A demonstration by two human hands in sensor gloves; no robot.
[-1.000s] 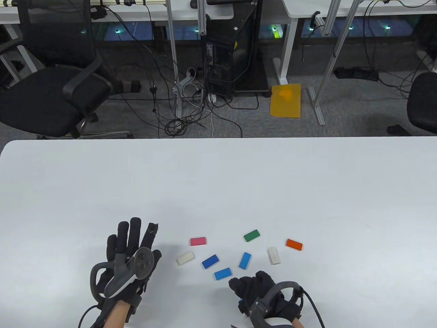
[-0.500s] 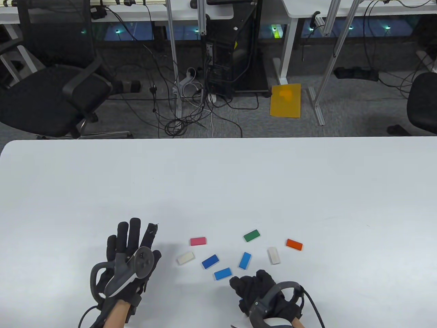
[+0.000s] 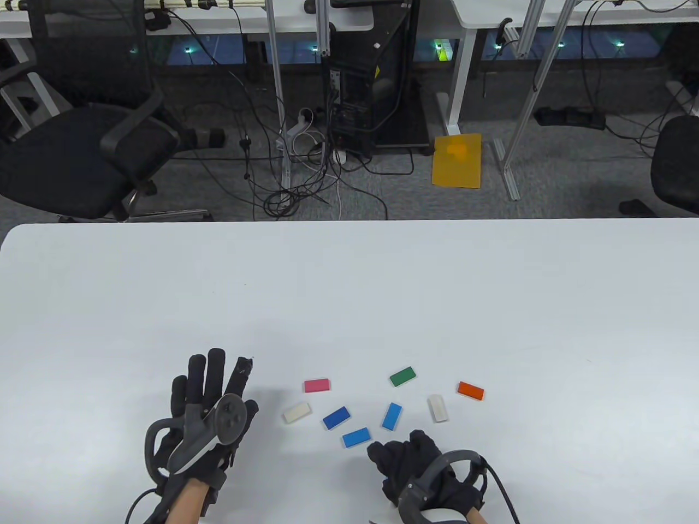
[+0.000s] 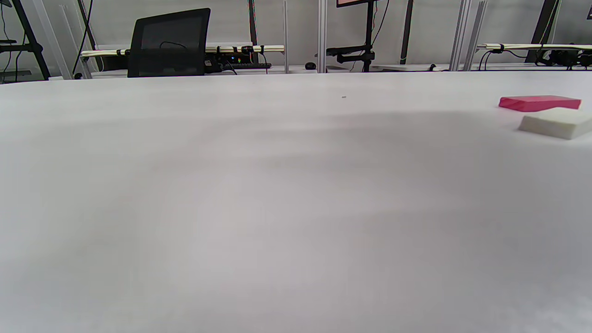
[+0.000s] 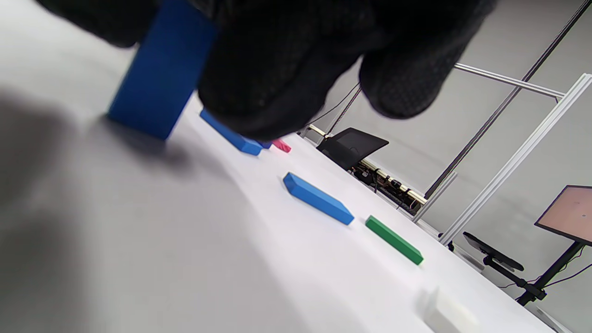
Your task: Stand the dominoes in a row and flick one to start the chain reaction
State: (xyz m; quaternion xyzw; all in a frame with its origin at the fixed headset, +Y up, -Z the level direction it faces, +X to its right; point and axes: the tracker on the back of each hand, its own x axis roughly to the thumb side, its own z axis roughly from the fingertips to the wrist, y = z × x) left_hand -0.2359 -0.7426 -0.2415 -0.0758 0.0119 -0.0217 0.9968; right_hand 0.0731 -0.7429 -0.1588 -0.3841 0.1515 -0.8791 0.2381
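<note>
Table [image 3: 349, 284] first: white, wide, and we see it fill the lower half of the table view. Beyond its far edge we note a black office chair [image 3: 71, 158], a computer tower [image 3: 377, 93] amid tangled cables, and a yellow sheet [image 3: 457, 161] on the floor.

Left hand [image 3: 210, 409] next: we see it lying flat on the table with fingers straight and spread, holding nothing, well left of the dominoes. Right hand [image 3: 415, 469] sits near the bottom edge, fingers curled. In the right wrist view we see those fingertips [image 5: 277, 83] closed round the top of a dark blue domino [image 5: 159, 78] that stands on end on the table, leaning a little; the hand hides most of it from above.

Loose dominoes, all lying flat and apart from each other, we list left to right: cream domino [image 3: 297, 412], pink domino [image 3: 317, 386], blue domino [image 3: 336, 418], light blue domino [image 3: 356, 438], a second light blue domino [image 3: 392, 416], green domino [image 3: 402, 376], white domino [image 3: 437, 408], orange domino [image 3: 471, 391]. We put the nearest light blue one just beside the right hand's fingertips, not touching. Left wrist view shows only the pink and cream pieces at its right edge.
</note>
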